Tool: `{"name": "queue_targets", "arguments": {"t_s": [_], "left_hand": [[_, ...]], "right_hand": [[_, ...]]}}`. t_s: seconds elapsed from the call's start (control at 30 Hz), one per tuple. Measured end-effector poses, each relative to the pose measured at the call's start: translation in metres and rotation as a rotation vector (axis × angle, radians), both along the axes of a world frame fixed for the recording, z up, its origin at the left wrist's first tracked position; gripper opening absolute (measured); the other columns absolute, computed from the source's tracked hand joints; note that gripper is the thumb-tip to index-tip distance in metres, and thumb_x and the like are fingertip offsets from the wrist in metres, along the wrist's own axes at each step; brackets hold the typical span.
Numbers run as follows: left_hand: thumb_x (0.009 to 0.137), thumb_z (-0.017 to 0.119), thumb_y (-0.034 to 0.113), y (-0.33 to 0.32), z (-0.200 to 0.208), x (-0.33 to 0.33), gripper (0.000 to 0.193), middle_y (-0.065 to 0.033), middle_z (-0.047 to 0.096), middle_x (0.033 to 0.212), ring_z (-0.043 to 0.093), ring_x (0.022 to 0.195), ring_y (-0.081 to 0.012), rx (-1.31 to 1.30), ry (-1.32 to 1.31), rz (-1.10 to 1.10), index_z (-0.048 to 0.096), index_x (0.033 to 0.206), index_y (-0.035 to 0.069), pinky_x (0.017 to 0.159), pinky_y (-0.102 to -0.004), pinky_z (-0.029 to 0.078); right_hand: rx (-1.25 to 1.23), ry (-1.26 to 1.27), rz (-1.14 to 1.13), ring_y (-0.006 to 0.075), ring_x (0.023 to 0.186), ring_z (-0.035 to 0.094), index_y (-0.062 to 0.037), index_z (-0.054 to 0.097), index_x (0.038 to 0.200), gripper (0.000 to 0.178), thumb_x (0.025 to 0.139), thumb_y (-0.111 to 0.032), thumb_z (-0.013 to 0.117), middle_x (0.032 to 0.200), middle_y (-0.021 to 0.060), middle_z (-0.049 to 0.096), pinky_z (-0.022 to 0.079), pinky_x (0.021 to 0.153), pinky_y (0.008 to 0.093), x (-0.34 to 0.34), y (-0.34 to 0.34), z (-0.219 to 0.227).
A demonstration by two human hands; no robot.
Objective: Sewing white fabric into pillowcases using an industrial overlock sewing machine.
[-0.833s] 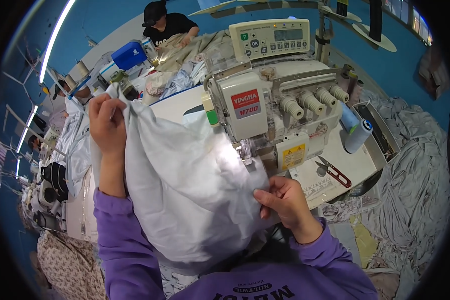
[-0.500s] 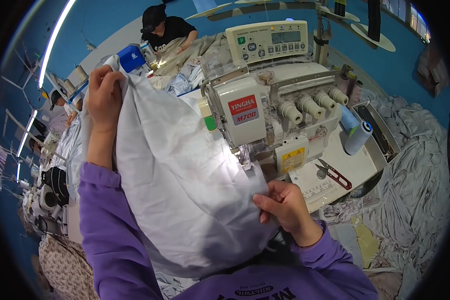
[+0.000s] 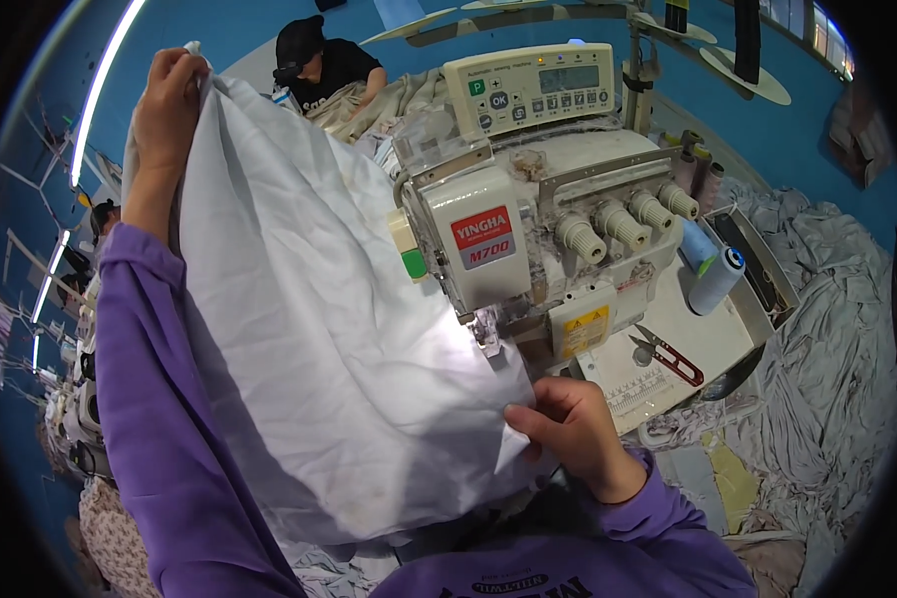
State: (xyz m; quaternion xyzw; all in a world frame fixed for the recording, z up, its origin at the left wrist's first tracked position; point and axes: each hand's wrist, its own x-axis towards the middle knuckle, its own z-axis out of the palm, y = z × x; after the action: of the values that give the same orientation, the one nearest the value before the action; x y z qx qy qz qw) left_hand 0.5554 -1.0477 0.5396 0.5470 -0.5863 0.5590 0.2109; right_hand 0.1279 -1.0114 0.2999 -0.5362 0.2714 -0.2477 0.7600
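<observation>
A large piece of white fabric (image 3: 299, 329) hangs between my hands, spread across the front of an overlock sewing machine (image 3: 488, 219). High at the left, my left hand (image 3: 166, 110) is closed on the upper edge of the fabric. My right hand (image 3: 568, 424) pinches the fabric's edge between thumb and fingers, just below the machine's presser foot (image 3: 486, 331). Light from the machine falls on the cloth beside the foot, and the fabric's edge lies at it; whether the foot presses on the cloth I cannot tell.
Right of the machine lie red-handled thread snips (image 3: 668, 356) and a blue thread cone (image 3: 716, 281). Grey cloth (image 3: 817, 379) is heaped at the far right. A co-worker in black (image 3: 334, 75) bends over cloth behind. A control panel (image 3: 528, 90) tops the machine.
My left hand has risen and moved left, drawing the fabric up and stretching it wider. My right hand stays near the presser foot, still pinching the edge.
</observation>
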Motion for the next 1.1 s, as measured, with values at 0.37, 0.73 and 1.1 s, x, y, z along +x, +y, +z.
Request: {"name": "queue_targets", "arguments": {"t_s": [0.37, 0.73, 1.1], "left_hand": [[0.08, 0.059, 0.004, -0.004, 0.028, 0.029, 0.017, -0.0022, 0.058, 0.102, 0.063, 0.084, -0.0247, -0.035, 0.013, 0.106, 0.06, 0.094, 0.014, 0.072, -0.0341, 0.052], [0.084, 0.055, 0.026, 0.025, 0.084, 0.11, 0.018, -0.0052, 0.059, 0.106, 0.059, 0.096, -0.0258, -0.496, 0.14, 0.489, 0.063, 0.1, 0.024, 0.081, -0.0376, 0.048], [0.073, 0.068, 0.014, 0.075, -0.142, -0.149, 0.038, -0.011, 0.06, 0.107, 0.059, 0.096, -0.0261, 0.801, 0.473, -0.792, 0.058, 0.107, 0.003, 0.082, -0.0352, 0.046]], "right_hand": [[0.099, -0.045, -0.002, 0.0094, 0.051, 0.056, 0.0007, 0.059, 0.078, 0.011, 0.082, -0.008, 0.065, 0.063, 0.0042, 0.059, 0.043, 0.049, 0.0206, 0.0, 0.001, 0.005], [0.108, -0.044, 0.0, 0.0068, 0.046, 0.051, 0.0001, 0.06, 0.078, 0.014, 0.082, -0.011, 0.067, 0.061, 0.0028, 0.058, 0.039, 0.043, 0.0188, 0.001, 0.004, 0.006], [0.116, -0.007, -0.133, 0.0036, 0.042, 0.045, -0.002, 0.057, 0.072, 0.025, 0.085, -0.021, 0.065, 0.051, -0.001, 0.05, 0.035, 0.04, 0.0191, 0.0, 0.007, 0.002]]}}
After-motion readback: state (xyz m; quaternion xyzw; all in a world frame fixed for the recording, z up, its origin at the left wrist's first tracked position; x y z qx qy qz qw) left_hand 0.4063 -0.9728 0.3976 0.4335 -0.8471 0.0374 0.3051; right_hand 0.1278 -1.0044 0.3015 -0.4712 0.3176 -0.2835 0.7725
